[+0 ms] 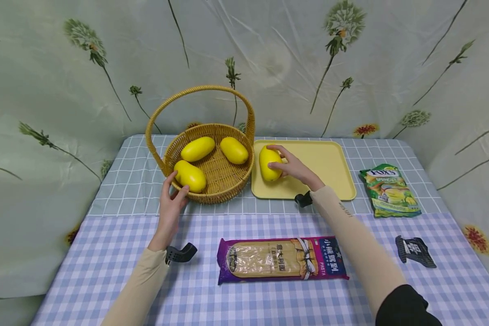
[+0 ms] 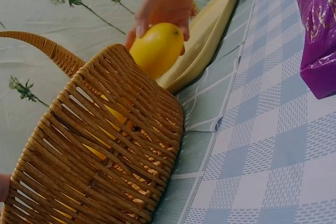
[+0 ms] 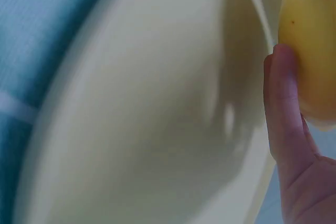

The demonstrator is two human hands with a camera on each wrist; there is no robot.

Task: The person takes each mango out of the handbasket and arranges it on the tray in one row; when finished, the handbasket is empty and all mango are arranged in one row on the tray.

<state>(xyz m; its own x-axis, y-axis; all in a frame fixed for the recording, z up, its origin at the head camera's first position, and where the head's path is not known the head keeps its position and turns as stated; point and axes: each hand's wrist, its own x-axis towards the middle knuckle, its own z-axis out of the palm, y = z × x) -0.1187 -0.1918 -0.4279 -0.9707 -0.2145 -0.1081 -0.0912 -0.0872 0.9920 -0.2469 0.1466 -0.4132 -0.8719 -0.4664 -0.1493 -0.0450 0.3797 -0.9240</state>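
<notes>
A wicker basket (image 1: pixel 228 192) with a tall arched handle holds three yellow mangoes, one of them a mango (image 1: pixel 190 175) at its front left. My left hand (image 1: pixel 170 215) grips the basket's front-left rim, thumb and forefinger spread beside that mango. In the left wrist view only a fingertip shows at the edge. Over the left end of the pale yellow tray (image 1: pixel 315 167), my right hand (image 1: pixel 293 167) holds another mango (image 1: pixel 270 163) between thumb and fingers. The right wrist view shows this mango (image 3: pixel 310 56) with its green stem spot, partly cut off.
A purple pasta packet (image 1: pixel 281 259) lies across the checked tablecloth in front. To the tray's right is a green FOX'S candy bag (image 1: pixel 390 190). A small black wrapper (image 1: pixel 414 251) lies nearer, at the right. A flower-printed curtain (image 1: pixel 277 68) hangs behind.
</notes>
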